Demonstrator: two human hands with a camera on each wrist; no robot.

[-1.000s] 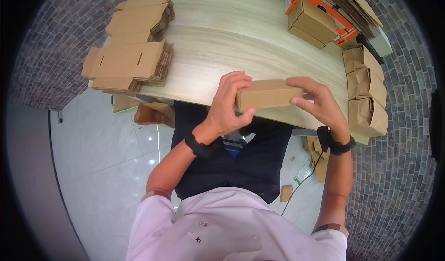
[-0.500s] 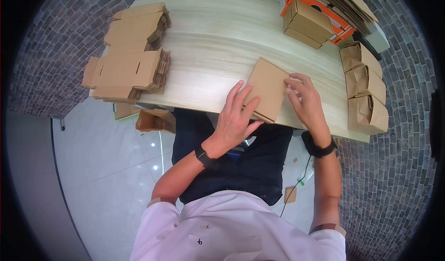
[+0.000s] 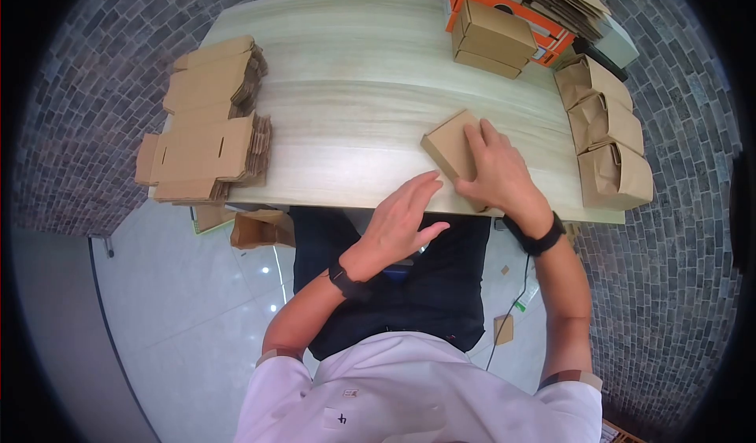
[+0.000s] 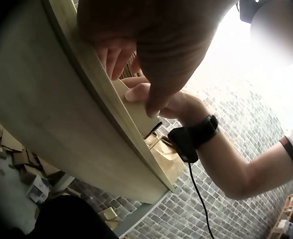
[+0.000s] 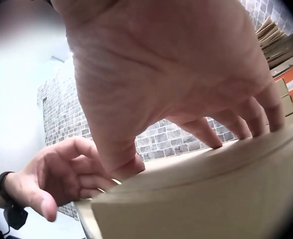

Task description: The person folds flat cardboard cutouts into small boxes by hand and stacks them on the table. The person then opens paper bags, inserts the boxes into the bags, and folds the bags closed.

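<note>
A closed, flat cardboard box (image 3: 450, 145) lies at a slant on the table near its front edge, right of the middle. My right hand (image 3: 504, 171) spans the box from above, thumb and fingers spread. In the right wrist view its fingertips press on the upper face of the box (image 5: 201, 209). Just left of the box, my left hand (image 3: 398, 222) hovers over the table's front edge with relaxed fingers and the thumb apart. It holds nothing, and its fingertips point towards the box.
Flat die-cut cardboard sheets (image 3: 206, 155) are stacked at the table's left. Several folded paper bags (image 3: 618, 175) line the right edge. At the back right, two cardboard boxes (image 3: 496, 37) stand before an orange box (image 3: 551, 37). An open paper bag (image 3: 260, 229) stands below the table's left side.
The box has turned from standing on its narrow side to lying flat. My left hand has let go and drawn back left; my right hand has moved onto the box's upper face.
</note>
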